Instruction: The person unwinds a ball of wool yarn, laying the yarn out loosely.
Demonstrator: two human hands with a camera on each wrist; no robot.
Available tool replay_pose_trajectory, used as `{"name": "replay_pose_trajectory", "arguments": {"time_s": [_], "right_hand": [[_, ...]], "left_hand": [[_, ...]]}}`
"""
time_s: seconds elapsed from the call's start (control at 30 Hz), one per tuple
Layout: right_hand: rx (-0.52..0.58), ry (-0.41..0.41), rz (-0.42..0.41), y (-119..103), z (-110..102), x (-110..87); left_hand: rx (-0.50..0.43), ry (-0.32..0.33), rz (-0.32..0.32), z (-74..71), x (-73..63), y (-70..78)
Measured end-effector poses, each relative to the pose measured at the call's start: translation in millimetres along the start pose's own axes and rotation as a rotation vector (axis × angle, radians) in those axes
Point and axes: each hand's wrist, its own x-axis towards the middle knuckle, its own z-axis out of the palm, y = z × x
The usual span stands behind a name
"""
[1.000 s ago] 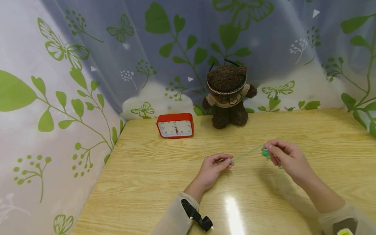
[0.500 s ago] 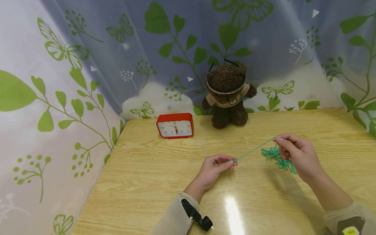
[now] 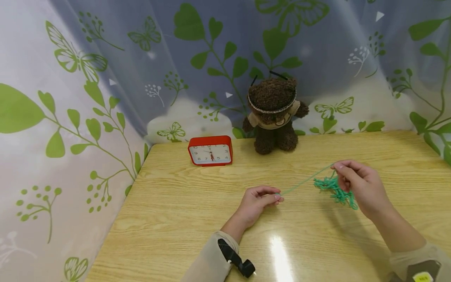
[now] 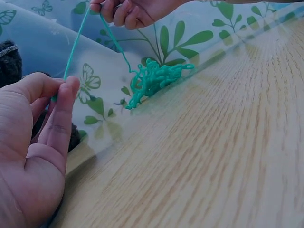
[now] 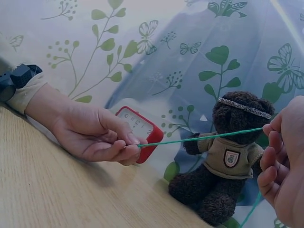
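A green string, yarn-like [image 5: 199,138], stretches taut between the two hands. My left hand [image 3: 258,203] pinches one end between thumb and fingers, low over the table. Higher and to the right, my right hand [image 3: 363,188] pinches the string between thumb and forefinger. From the right hand the string runs down to a tangled green bundle [image 4: 154,80], which dangles below that hand in the left wrist view. The head view shows the bundle partly covered by the right hand's curled fingers.
A red alarm clock [image 3: 210,152] stands at the back left of the wooden table [image 3: 169,219]. A brown teddy bear [image 3: 273,113] in a tan sweater sits against the patterned curtain [image 3: 218,55] behind it.
My right hand has moved right and slightly up, lengthening the taut stretch of string. The green bundle, earlier mostly hidden by that hand, now shows. My left hand has barely moved.
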Motion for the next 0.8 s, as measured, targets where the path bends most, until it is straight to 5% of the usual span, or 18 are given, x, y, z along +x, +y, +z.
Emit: {"name": "replay_pose_trajectory", "arguments": {"time_s": [0.3, 0.8], "right_hand": [[0.031, 0.023, -0.011, -2.7, -6.2, 1.4], [0.103, 0.064, -0.05, -8.0, -20.2, 5.3]], "left_hand": [[-0.058, 0.051, 0.007, 0.0, 0.8, 0.1], [-0.052, 0.015, 0.024, -0.7, 0.2, 0.9]]}}
